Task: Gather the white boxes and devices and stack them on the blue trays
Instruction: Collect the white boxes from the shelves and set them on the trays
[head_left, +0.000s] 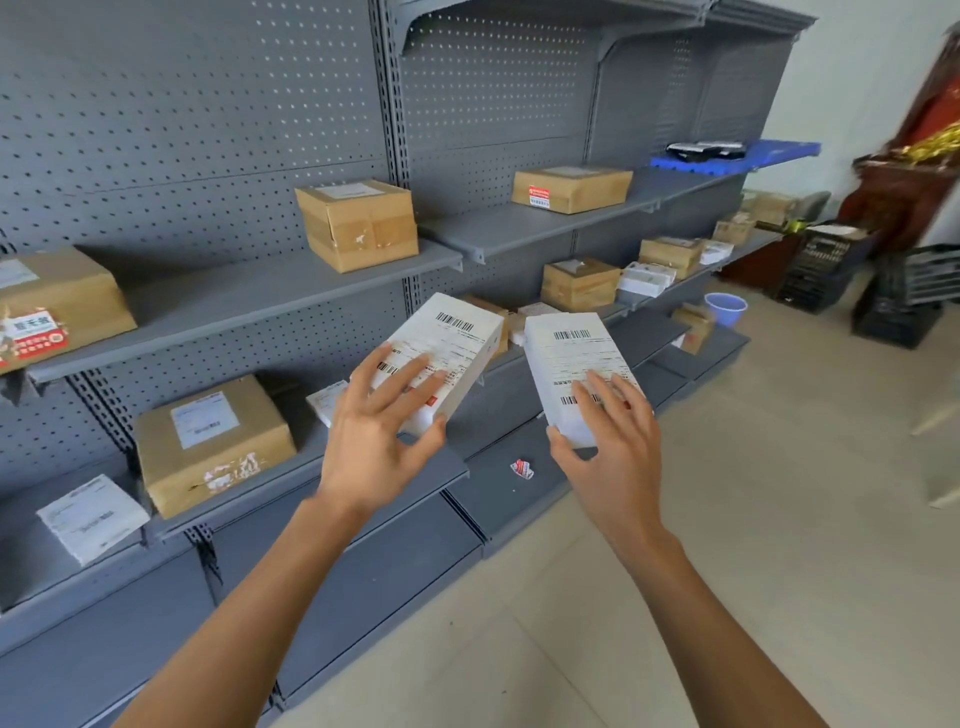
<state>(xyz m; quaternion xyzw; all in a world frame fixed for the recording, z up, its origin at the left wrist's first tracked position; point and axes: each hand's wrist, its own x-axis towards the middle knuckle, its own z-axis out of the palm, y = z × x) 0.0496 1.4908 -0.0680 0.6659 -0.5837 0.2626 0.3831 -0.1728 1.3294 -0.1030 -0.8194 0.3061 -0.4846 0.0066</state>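
**Two white boxes in hand, blue tray far up-right**

Left hand (382, 423) gripped left white box (441, 358) at its near end: fingers spread across the labelled top face, thumb hooked under the lower corner. Right hand (608, 441) gripped right white box (574, 364) the same way, fingers fanned on the label, thumb against the near left edge. Both boxes held in the air before the grey shelving (249, 291), not resting on it. Long axes pointed away from the body and slightly upward, barcodes at the far ends; boxes side by side, just apart, not touching.

Key relation noted: blue tray (779, 150) sat on the upper shelf, well to the right and higher than both hands, with dark devices (706, 149) already on it. Right hand the nearer of the two, so the right box judged likely first onto the tray. A walk rightward along the shelving seemed needed before any stacking.

More small white boxes (647, 278) visible on the middle shelf between here and the tray, among brown cartons (579, 283). Another white parcel (93, 517) low at left. Gathering judged far from complete.
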